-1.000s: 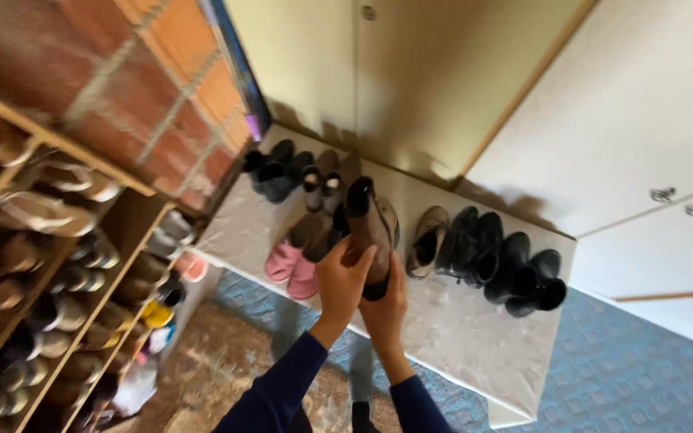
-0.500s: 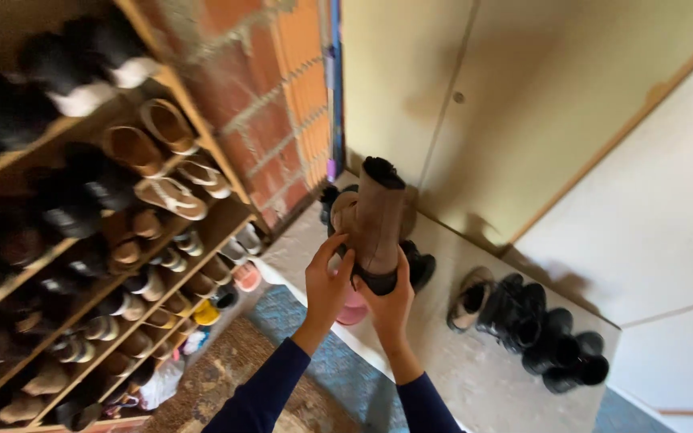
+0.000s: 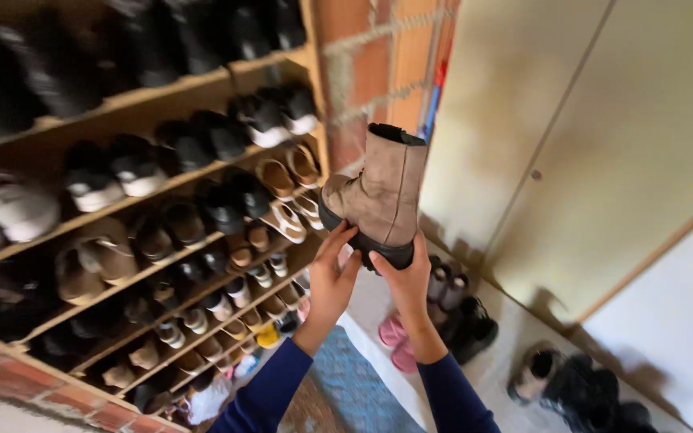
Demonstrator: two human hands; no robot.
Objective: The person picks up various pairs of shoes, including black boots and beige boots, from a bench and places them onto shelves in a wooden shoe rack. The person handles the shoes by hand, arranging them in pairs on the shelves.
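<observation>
Up beside you stands the big wooden shoe rack (image 3: 122, 200), its shelves full of shoes. You hold the tan lace-up leather boot (image 3: 378, 192) in the air, near the rack's right edge, not yet shelved. Your left hand (image 3: 332, 277) cups its sole; your right hand (image 3: 407, 281) grips the heel.

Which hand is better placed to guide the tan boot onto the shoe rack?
Probably left. The left hand sits under the tan boot toe, nearest the shoe rack; the right hand cups the heel, farther away.
</observation>
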